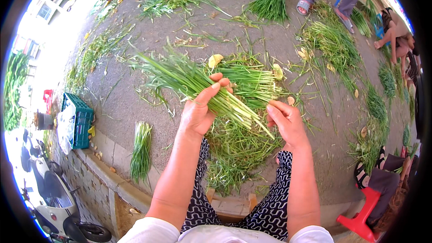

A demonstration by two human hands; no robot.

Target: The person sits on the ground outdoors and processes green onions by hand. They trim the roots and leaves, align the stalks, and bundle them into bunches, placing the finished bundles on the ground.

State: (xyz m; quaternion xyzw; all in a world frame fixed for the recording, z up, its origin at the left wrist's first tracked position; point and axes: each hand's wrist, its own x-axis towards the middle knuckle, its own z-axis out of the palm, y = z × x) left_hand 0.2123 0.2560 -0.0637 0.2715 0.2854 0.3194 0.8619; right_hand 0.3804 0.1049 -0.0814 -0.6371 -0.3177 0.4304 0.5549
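A loose bunch of garlic chives (180, 75) lies across my left hand (200, 112), whose fingers wrap round it with the thumb on top. Its green leaf tips point to the far left and its pale stem ends slant down to the right. Beside those ends is my right hand (289, 123), thumb and fingers pressed together; what they pinch, if anything, is too small to make out. Just beyond both hands, a pile of chives (254, 81) rests on the ground. Below them, between my knees, trimmed leaves and scraps (236, 155) form a heap.
A neat chive bundle (141, 150) lies left of me near the kerb (105, 173). Further left stand a green crate (82, 121) and a parked scooter (56, 193). More chives (270, 2) lie ahead. Other people sit around; a red stool (362, 213) is at right.
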